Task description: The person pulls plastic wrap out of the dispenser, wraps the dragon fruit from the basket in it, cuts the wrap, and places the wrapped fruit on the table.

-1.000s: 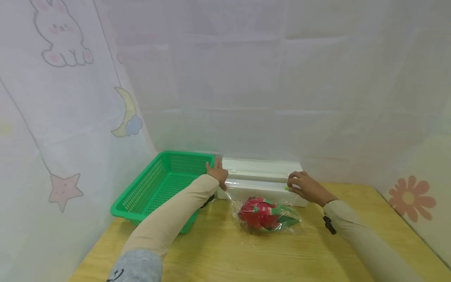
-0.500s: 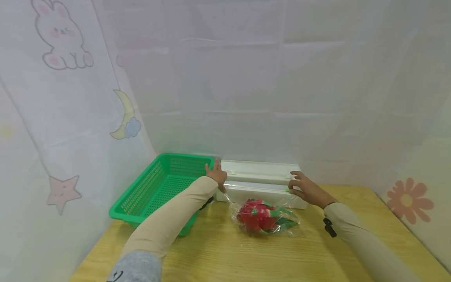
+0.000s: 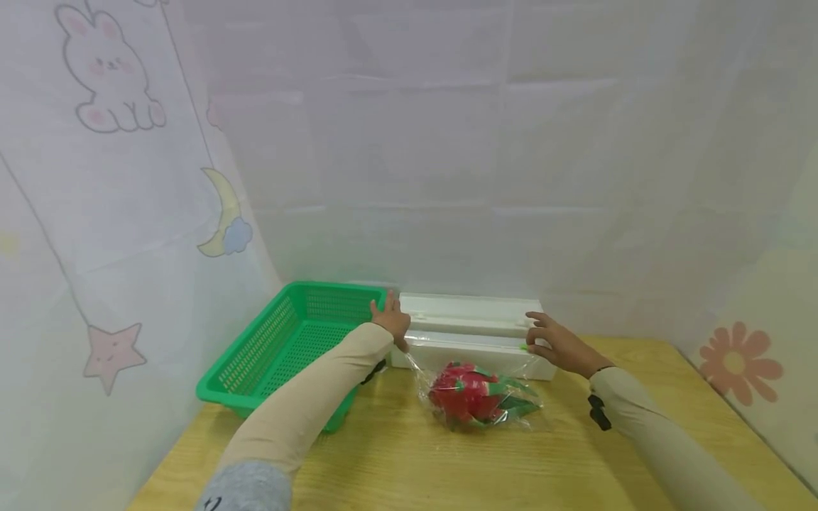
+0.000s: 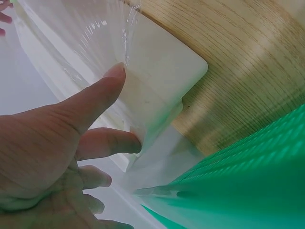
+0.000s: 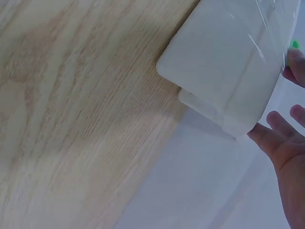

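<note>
A cling film box (image 3: pixel 482 355), long and white with its lid up, stands at the back of the table. Its film runs forward around a red dragon fruit (image 3: pixel 466 394) with green leaf tips. My left hand (image 3: pixel 392 323) grips the box's left end, thumb (image 4: pixel 113 78) against the film on the front and index finger at the corner; its other fingers spread upward. At the right end, my right hand (image 3: pixel 562 348) pinches a small green slide cutter (image 5: pixel 294 45), while another finger touches the box's end corner.
A green perforated basket (image 3: pixel 255 341) stands left of the box, under the left forearm. The wooden table (image 3: pixel 409 468) meets white cloth walls (image 3: pixel 409 142) behind and at the sides. Dark wrist straps sit on both arms.
The view has tilted up slightly, so everything sits a little lower. Both hands stay at the box ends; the right-hand fingers shift only slightly, and the dragon fruit keeps its place.
</note>
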The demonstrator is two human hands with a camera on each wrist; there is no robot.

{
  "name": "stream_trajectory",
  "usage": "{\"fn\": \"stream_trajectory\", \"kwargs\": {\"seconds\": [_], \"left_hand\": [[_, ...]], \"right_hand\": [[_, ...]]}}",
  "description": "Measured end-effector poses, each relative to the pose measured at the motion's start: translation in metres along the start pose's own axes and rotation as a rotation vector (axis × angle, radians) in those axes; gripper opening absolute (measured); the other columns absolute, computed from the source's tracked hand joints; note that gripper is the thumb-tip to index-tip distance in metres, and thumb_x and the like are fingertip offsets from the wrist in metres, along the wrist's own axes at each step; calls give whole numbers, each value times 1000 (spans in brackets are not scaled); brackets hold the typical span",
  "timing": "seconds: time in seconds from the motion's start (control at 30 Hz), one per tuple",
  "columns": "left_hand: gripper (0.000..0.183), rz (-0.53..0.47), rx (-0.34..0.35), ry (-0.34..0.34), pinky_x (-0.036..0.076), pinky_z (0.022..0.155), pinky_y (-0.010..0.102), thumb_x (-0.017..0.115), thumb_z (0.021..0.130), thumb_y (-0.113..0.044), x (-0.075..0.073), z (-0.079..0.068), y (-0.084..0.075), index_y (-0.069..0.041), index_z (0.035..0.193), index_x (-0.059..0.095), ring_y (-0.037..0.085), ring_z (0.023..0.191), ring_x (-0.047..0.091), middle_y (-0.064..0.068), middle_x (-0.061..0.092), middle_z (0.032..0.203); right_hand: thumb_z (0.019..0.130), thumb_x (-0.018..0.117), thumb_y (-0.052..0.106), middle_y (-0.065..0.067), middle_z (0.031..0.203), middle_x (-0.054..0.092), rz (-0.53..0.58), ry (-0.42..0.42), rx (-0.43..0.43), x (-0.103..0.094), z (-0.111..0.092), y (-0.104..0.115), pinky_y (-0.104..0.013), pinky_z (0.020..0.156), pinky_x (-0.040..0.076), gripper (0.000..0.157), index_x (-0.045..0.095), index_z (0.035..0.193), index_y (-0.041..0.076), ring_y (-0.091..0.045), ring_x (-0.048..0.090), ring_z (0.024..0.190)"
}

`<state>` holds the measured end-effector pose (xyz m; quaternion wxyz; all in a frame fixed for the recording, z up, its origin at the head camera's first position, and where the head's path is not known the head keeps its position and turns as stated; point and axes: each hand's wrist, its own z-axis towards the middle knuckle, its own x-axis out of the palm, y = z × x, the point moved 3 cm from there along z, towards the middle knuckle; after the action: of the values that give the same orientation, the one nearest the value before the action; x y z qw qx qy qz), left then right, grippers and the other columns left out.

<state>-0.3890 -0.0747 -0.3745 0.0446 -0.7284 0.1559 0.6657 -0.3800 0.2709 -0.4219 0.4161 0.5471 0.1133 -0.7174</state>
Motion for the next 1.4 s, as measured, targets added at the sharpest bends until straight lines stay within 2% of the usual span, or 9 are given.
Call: {"fn": "stream_trajectory", "kwargs": {"seconds": [0.17, 0.27, 0.47, 0.57, 0.7, 0.87, 1.03, 1.17, 1.4], "left_hand": [[41, 15, -8, 0, 20, 114, 66, 82, 83, -40, 1, 1, 0, -13, 111, 69, 40, 152, 7, 22, 28, 160], [41, 1, -6, 7, 20, 115, 65, 81, 84, -38, -5, -6, -2, -12, 113, 69, 40, 152, 6, 21, 27, 160], [43, -17, -4, 7, 20, 114, 66, 80, 86, -34, -15, -19, -6, -10, 120, 67, 40, 151, 8, 21, 28, 160], [43, -16, -1, 6, 19, 114, 67, 79, 86, -34, -14, -16, -6, -11, 121, 67, 40, 151, 7, 20, 28, 160], [43, 10, -8, -1, 21, 113, 67, 81, 84, -38, -6, -8, -2, -13, 118, 69, 40, 151, 8, 20, 29, 160], [42, 23, -18, 2, 21, 113, 67, 81, 84, -37, -6, -11, 1, -13, 116, 69, 40, 152, 8, 20, 29, 160], [38, 0, -17, -6, 19, 114, 68, 80, 85, -34, -13, -19, 3, -11, 113, 70, 40, 152, 7, 21, 27, 160], [35, -20, -5, -15, 19, 114, 68, 81, 85, -33, -15, -20, 2, -10, 109, 70, 40, 152, 7, 21, 27, 160], [43, -20, -7, -1, 19, 114, 68, 79, 87, -33, -10, -17, 3, -9, 121, 67, 40, 152, 6, 21, 27, 160]], "right_hand": [[93, 68, 3, -39, 144, 35, 39, -13, 11, -1, -4, -3, -65, 91, 47, 10, 65, 89, 12, -58, 50, 119], [91, 69, 0, -40, 141, 38, 53, -43, -13, -3, -7, -3, -66, 88, 48, 12, 65, 88, 11, -57, 52, 117], [92, 68, 0, -41, 135, 43, 89, -84, -45, -5, -14, -3, -68, 83, 48, 12, 65, 90, 12, -60, 43, 123], [92, 68, 0, -40, 133, 45, 95, -93, -38, -7, -15, -5, -67, 81, 49, 12, 65, 90, 12, -60, 45, 120], [92, 68, 3, -36, 127, 54, 70, -102, -22, -2, -13, -8, -67, 86, 47, 6, 68, 95, 9, -57, 49, 119], [93, 70, 9, -35, 131, 53, 56, -108, 28, 8, -10, -8, -65, 89, 47, 10, 71, 102, 7, -55, 50, 120], [91, 70, 3, -36, 131, 51, 29, -154, -19, 7, -4, -4, -63, 86, 48, 7, 70, 94, 10, -54, 52, 117], [88, 71, -3, -37, 130, 50, 46, -182, -51, 4, -7, -6, -65, 82, 49, 17, 64, 87, 12, -56, 49, 118], [91, 66, -6, -38, 129, 51, 124, -135, -57, 5, -12, -12, -66, 84, 49, 20, 58, 87, 12, -57, 51, 116]]}}
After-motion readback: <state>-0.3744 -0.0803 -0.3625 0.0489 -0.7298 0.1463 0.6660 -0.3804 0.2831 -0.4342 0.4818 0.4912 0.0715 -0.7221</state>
